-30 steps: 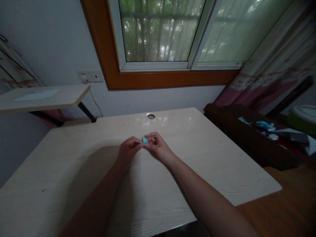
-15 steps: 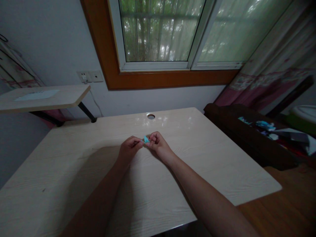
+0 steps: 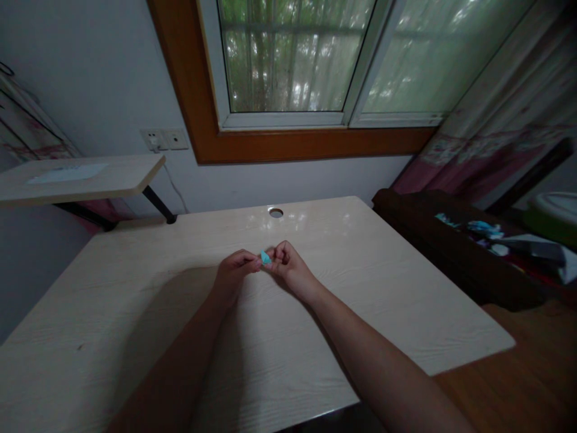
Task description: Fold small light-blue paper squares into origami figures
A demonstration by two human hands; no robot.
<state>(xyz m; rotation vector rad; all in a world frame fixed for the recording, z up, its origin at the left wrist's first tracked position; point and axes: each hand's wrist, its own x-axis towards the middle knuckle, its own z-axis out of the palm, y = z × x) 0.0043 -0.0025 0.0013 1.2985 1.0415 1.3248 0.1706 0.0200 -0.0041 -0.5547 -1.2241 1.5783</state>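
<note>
At mid-desk, toward the far edge: both hands meet over the desk point(image 3: 135, 337), pinching one small blue scrap between them.
Left hand point(image 3: 233, 273): fingers curled in, thumb and forefinger closed on the left end of the blue piece point(image 3: 265, 258); wrist low, resting on or just above the top.
Right hand point(image 3: 288, 267): fingers curled too, fingertips closed on the right end of the same piece.
Blue piece: tiny, pointed, maybe folded paper; too small to tell its shape surely. Held just off the desk, between the fingertips, nearer the far edge than the near one.
Cable hole point(image 3: 275, 212): in the top near the far edge, beyond the hands.
Side shelf point(image 3: 81, 177): off the far left corner, well apart.
Risk, slip: the grip is on the very tips, so a small twist could pop the piece out onto the desk.
Risk, tear: the hands pulling apart would probably rip or crease it.
Risk, light: the room is dim, so fine edges are hard to judge.
</note>
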